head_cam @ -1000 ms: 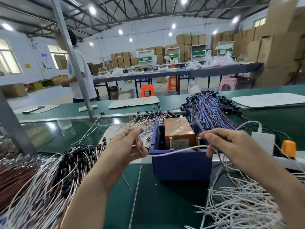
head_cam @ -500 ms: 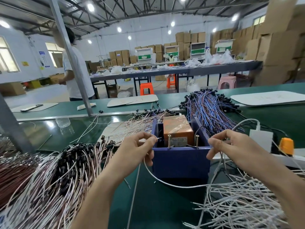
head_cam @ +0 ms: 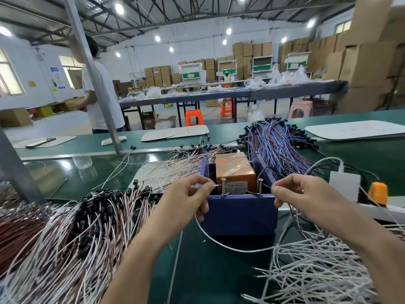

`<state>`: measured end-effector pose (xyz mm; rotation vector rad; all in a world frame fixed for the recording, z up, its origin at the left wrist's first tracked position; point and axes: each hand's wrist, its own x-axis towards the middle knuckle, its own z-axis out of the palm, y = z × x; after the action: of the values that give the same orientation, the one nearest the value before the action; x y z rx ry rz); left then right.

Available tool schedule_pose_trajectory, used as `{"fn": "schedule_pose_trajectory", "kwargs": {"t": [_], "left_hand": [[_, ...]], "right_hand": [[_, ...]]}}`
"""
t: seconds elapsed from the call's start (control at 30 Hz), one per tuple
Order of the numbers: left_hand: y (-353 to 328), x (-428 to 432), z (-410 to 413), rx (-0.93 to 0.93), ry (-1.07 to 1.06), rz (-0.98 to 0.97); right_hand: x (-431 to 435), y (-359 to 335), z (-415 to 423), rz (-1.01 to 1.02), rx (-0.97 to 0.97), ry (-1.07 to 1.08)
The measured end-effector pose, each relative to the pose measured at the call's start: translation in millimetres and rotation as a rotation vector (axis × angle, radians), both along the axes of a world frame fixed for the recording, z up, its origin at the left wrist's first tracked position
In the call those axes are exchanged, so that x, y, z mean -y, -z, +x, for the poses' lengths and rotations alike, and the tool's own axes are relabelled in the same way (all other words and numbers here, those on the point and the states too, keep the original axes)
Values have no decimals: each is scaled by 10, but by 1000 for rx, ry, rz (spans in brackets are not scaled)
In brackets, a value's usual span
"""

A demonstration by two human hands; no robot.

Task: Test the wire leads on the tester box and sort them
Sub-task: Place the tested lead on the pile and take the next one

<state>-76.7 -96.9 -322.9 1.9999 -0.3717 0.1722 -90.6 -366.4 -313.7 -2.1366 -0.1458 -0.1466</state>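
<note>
A blue tester box (head_cam: 240, 212) stands at the table's middle with an orange unit (head_cam: 234, 170) inside and two upright screw posts on its front rim. My left hand (head_cam: 186, 199) pinches one end of a white wire lead (head_cam: 230, 246) and holds its tip against the left screw post (head_cam: 223, 186). My right hand (head_cam: 304, 197) pinches the other end close to the right screw post (head_cam: 260, 186). The lead hangs in a loop in front of the box.
A pile of white leads (head_cam: 317, 275) lies at the right front. Leads with black connectors (head_cam: 72, 238) are heaped on the left, blue-and-brown ones (head_cam: 276, 143) behind the box. A white adapter (head_cam: 344, 187) and orange plug (head_cam: 378, 193) sit right. A person stands beyond the table.
Both hands moved inward to the box's screw posts. The lead, stretched taut across the box a second ago, now sags in a loop below the box front.
</note>
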Motion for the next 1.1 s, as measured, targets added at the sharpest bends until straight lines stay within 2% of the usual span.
{"fn": "schedule_pose_trajectory", "kwargs": {"t": [1.1], "left_hand": [[1, -19, 19, 27, 19, 53]], "right_hand": [[52, 69, 17, -53, 52, 14]]}}
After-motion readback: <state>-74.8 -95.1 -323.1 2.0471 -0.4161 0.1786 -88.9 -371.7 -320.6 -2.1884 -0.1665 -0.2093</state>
